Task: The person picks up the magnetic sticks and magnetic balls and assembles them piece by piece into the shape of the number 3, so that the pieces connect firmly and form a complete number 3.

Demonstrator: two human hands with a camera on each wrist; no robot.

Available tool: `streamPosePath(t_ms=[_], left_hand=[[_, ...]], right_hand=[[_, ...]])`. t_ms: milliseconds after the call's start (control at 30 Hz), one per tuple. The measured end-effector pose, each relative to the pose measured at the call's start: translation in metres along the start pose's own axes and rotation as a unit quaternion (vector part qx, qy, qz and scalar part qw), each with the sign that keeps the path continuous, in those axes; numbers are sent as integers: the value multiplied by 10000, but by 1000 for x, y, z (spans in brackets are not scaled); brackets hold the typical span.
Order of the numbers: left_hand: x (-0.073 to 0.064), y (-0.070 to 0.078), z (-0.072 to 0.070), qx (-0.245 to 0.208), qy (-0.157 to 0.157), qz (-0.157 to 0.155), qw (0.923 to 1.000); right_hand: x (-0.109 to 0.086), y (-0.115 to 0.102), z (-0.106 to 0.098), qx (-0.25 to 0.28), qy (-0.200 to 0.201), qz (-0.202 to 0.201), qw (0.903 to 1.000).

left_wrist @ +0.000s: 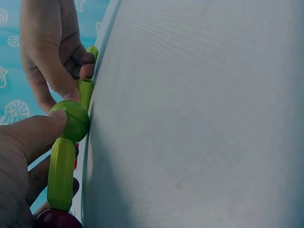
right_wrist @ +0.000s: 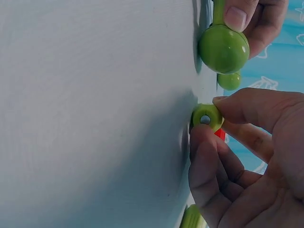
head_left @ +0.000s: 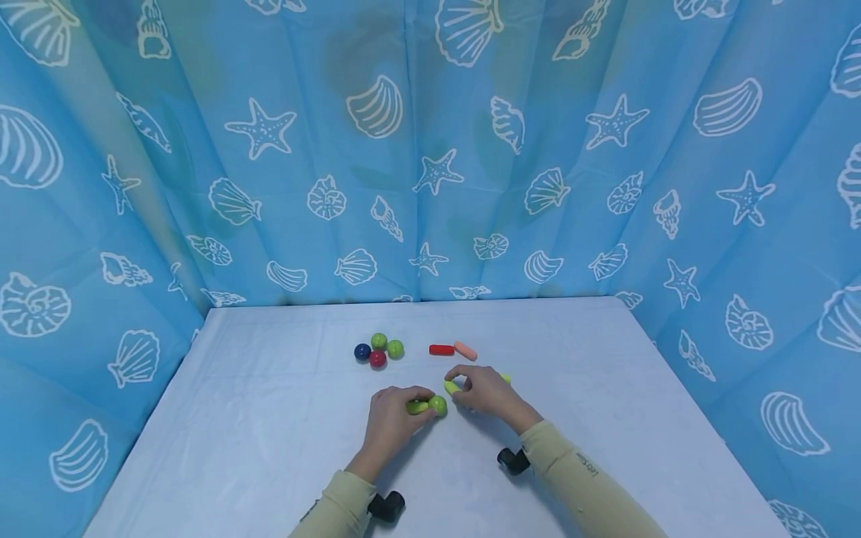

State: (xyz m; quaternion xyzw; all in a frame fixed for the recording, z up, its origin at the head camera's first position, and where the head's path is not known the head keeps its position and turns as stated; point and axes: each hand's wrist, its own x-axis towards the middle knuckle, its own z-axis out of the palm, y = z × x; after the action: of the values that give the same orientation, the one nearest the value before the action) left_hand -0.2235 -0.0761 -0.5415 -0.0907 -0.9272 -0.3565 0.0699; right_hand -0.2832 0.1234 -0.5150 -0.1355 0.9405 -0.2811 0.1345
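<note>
My left hand (head_left: 392, 418) holds a piece made of a ribbed green toy stick (left_wrist: 61, 173) joined to a glossy green ball (head_left: 438, 406). At the stick's other end in the left wrist view is a dark red ball (left_wrist: 59, 220); the left thumb rests on the green ball. Just to the right, my right hand (head_left: 491, 394) pinches a second green stick (head_left: 451, 387) between thumb and fingers. Its end, with a round grey centre, faces the right wrist camera. The second stick and the green ball are close but apart in the right wrist view.
Beyond the hands lie a blue ball (head_left: 362, 352), a red ball (head_left: 378, 359) and two green balls (head_left: 379, 341). A red stick (head_left: 442, 350) and a pink stick (head_left: 466, 350) lie right of them. Another green stick (right_wrist: 192, 217) is behind the right hand. A patterned blue curtain (head_left: 417, 224) surrounds the white table (head_left: 269, 388).
</note>
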Motion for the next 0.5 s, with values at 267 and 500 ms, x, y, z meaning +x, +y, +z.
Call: streamPosePath(t_ms=[267, 500], left_hand=[[0, -1, 1, 2, 27, 9, 10000], [1, -3, 2, -2, 35, 11, 10000]], right_hand=[[1, 7, 0, 513, -13, 101, 9986], [8, 10, 5, 980, 74, 129, 9951]])
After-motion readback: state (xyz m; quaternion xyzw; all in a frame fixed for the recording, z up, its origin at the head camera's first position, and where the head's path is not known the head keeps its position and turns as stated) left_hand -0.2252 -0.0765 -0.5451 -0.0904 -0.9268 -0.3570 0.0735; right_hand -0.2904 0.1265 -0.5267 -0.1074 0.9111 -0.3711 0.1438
